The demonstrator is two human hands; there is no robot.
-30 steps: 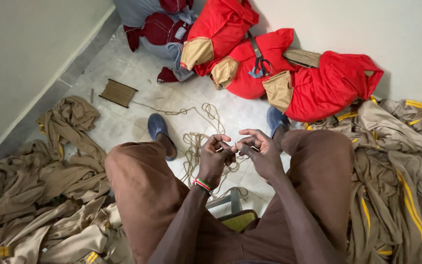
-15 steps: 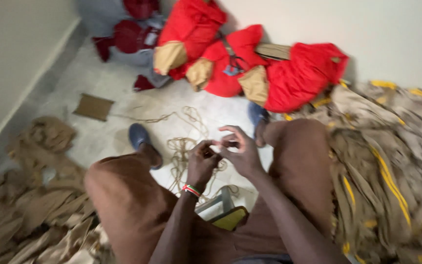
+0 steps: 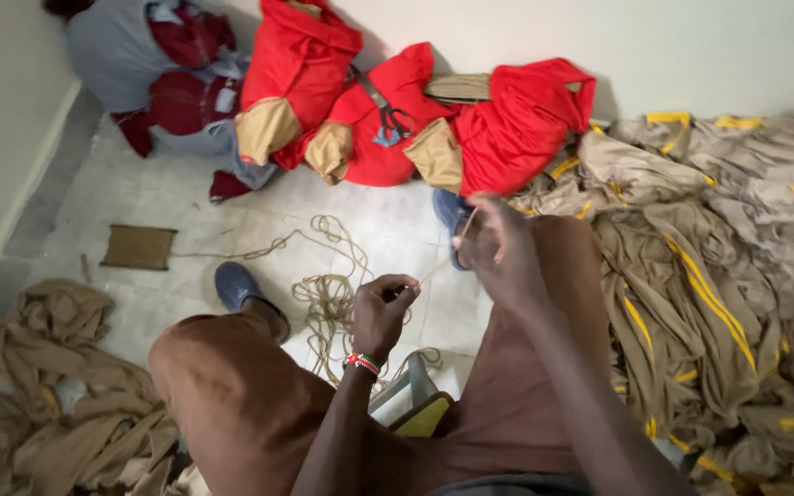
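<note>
I sit with my knees apart over a loose tangle of tan cord (image 3: 328, 303) on the tiled floor. My left hand (image 3: 380, 312), with a beaded band at the wrist, pinches one end of a short stretch of cord. My right hand (image 3: 498, 253) is raised higher and further right and grips the other end, so the cord runs taut between them. A small flat spool (image 3: 140, 246) wound with the same cord lies at the left, a strand leading from it to the tangle.
Red and tan bundled garments (image 3: 507, 124) lean on the far wall beside a grey and maroon bundle (image 3: 153, 73). Piles of tan cloth with yellow stripes (image 3: 709, 276) fill the right; plain tan cloth (image 3: 57, 386) lies left. Blue shoes (image 3: 236, 285) are on my feet.
My hands were close together over the cord. Now the right hand has pulled up and away to the right, drawing the cord taut. The view shifted right.
</note>
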